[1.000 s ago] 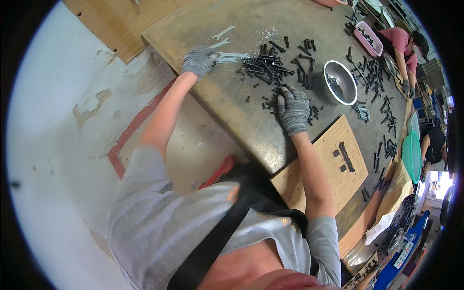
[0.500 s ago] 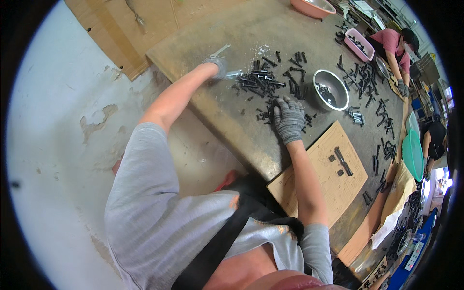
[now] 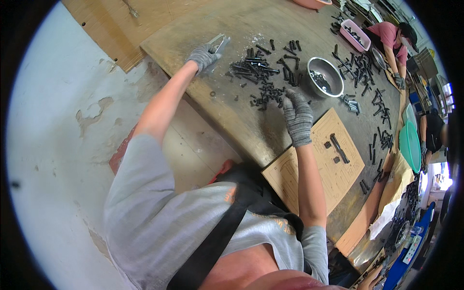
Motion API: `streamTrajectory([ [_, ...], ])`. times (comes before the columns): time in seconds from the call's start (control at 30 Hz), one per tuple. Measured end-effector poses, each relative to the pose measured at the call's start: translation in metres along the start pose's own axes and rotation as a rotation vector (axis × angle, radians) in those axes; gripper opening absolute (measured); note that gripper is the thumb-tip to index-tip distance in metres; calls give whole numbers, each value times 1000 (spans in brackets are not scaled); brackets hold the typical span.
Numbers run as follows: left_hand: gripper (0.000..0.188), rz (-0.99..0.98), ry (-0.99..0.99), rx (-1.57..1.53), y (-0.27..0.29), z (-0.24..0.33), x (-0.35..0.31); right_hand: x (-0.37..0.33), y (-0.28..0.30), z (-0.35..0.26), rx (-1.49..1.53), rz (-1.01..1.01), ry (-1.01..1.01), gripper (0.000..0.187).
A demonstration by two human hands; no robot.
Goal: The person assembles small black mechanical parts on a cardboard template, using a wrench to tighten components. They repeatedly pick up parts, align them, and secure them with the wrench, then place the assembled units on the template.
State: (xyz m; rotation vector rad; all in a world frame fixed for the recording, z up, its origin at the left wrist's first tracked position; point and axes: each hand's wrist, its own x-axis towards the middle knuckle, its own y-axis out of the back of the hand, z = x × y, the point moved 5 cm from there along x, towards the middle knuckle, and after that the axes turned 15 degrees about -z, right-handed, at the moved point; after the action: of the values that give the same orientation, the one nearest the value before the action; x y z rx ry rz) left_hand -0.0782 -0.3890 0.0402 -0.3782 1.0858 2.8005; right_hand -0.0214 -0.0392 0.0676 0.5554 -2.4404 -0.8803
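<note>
The metal wrenches (image 3: 223, 45) are gripped by the gloved left hand (image 3: 205, 57) near the edge of the table (image 3: 232, 111), to the left of the black bolts (image 3: 258, 68). The right hand (image 3: 297, 117), with fingers partly bent, is held beside small black pieces (image 3: 267, 95); whether something is pinched there cannot be told.
</note>
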Motion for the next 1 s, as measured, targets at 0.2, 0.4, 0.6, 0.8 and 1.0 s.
streamTrajectory([
  [0.2, 32, -91, -362, -1190, -132, 86, -73, -29, -23, -17, 390, -101, -105, 54],
  [0.4, 23, -140, -468, -1488, -222, 167, -91, -79, 12, -14, 512, 4, -368, 33],
  [0.6, 25, -401, -441, -1461, -284, 204, -100, -123, 55, 2, 422, 168, -355, 31],
  [0.8, 45, -382, -511, -1294, -316, 241, -129, -150, 82, -4, 147, 291, -275, 28],
  [1.0, 48, -582, -603, -1299, -322, 254, -138, -175, 101, -5, 171, 200, -304, 25],
])
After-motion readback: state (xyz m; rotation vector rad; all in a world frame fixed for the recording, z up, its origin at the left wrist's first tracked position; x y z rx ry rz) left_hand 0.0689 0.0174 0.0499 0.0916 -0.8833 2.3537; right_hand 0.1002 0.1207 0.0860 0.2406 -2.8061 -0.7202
